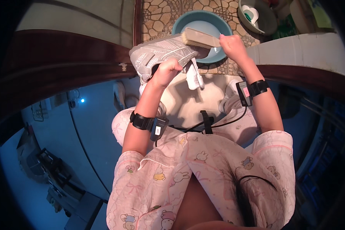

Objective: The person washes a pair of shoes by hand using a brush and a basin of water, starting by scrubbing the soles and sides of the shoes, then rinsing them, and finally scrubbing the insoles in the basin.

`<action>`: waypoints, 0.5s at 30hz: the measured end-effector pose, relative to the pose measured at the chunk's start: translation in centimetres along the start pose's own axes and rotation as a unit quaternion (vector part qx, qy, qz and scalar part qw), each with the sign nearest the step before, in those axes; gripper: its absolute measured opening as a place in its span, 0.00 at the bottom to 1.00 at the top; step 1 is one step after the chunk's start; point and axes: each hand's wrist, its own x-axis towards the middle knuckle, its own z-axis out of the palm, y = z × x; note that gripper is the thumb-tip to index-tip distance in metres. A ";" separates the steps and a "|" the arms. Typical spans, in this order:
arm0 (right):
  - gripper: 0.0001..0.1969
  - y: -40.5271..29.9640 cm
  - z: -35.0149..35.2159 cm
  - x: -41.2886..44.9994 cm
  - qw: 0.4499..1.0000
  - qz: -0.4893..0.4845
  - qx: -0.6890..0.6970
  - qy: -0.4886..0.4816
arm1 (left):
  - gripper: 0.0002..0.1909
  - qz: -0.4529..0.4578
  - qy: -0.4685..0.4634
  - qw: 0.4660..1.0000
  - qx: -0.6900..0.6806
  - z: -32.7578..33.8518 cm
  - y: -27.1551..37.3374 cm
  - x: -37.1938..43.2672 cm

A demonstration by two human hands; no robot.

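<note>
My left hand [167,72] grips a grey and white mesh sneaker [158,53] at its opening, with the shoe lying on its side in the air. The shoe's white tongue [193,75] hangs down to the right of that hand. My right hand [233,47] is closed around the handle of a pale scrubbing brush [201,38]. The brush's bristles are at the far right part of the shoe; whether they touch it I cannot tell. Beneath and beyond both is a round blue-green basin [226,23] holding whitish liquid.
A second basin [268,21] with a white and green item in it stands at the upper right on the stone-patterned floor [155,17]. A dark wooden door frame [103,61] is on the left, and a pale ledge [302,51] on the right. Cables run between my knees.
</note>
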 end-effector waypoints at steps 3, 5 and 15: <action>0.20 1.3 0.0 -0.5 0.999 0.034 0.002 0.003 | 0.04 0.096 0.001 0.986 0.135 -4.3 -4.2 1.8; 0.20 1.4 0.0 -0.5 0.995 0.074 -0.038 -0.048 | 0.08 0.146 0.014 0.969 0.199 -5.5 -4.9 2.2; 0.22 4.2 3.8 -4.2 0.908 0.387 0.031 -0.158 | 0.06 0.010 0.059 0.998 0.022 -3.6 -3.3 2.7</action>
